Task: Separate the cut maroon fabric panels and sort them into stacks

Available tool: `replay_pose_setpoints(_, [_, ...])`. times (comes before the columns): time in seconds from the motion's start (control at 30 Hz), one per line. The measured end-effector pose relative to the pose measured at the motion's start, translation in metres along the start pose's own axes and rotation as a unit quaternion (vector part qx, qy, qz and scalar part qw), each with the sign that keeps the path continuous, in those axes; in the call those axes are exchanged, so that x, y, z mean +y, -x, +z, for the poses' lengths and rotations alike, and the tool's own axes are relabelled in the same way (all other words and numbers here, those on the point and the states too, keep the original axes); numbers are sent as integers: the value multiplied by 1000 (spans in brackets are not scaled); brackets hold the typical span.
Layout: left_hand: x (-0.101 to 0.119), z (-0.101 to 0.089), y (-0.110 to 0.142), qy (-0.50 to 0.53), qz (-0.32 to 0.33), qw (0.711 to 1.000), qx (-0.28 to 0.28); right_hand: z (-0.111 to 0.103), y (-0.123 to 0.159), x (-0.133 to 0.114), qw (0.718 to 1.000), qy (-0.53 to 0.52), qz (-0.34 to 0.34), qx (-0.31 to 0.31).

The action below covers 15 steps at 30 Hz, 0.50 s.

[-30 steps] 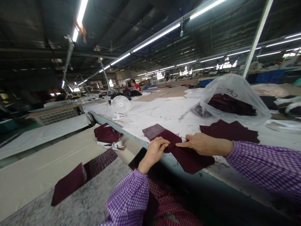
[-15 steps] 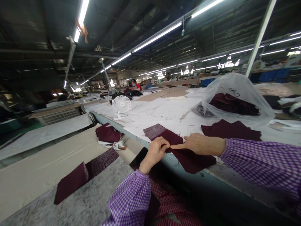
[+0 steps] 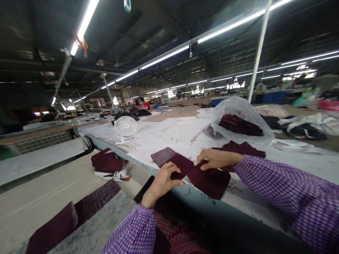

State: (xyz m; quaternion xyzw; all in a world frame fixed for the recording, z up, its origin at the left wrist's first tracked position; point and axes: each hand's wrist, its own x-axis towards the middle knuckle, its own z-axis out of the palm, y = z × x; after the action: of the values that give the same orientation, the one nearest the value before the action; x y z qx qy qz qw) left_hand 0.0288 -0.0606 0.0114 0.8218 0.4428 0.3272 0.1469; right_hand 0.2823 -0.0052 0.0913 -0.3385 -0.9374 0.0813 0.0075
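My right hand (image 3: 215,158) pinches a dark maroon fabric piece (image 3: 212,181) near its upper edge, thumb and fingertips closed on the cloth. That piece hangs slightly past the table's front edge. To its left, another maroon piece (image 3: 184,163) lies flat beside a speckled grey-maroon piece (image 3: 162,155), partly overlapping it. My left hand (image 3: 164,179) is at the table edge over these pieces, its thumb and forefinger apart with nothing seen between them. Behind my right hand a fanned stack of maroon pieces (image 3: 245,147) lies partly covered by that hand and forearm.
A clear plastic bag (image 3: 261,123) of maroon pieces sits behind the stack. A white fan (image 3: 125,126) stands on the white-covered table (image 3: 169,132). On the lower left surface are a maroon bundle (image 3: 108,162) and a strip of pieces (image 3: 97,199). A person in red (image 3: 144,104) is far off.
My hands, which met at the fabric's edge, have parted. The left thumb and forefinger have opened; the right hand has gone from a pointing finger to a pinch. The view has turned right.
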Motion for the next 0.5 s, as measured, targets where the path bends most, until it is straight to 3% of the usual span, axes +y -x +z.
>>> replay_pose_setpoints(0.1, [-8, -5, -3, 57, -2, 998, -17, -28, 27, 43, 996, -61, 56, -11])
replay_pose_setpoints(0.17, [-11, -7, -5, 94, -2, 995, -21, -38, 47, 79, 991, -63, 112, 22])
replay_pose_setpoints(0.33, [1, -4, -7, 39, -20, 999, 9, -30, 79, 154, 957, 7, 274, 89])
replay_pose_setpoints(0.43, [9, 6, -7, -54, -20, 997, 41, -28, 78, 165, 945, 34, 296, 132])
replay_pose_setpoints(0.5, [9, 12, -10, -72, -52, 992, 89, -32, 71, 151, 947, 45, 273, 161])
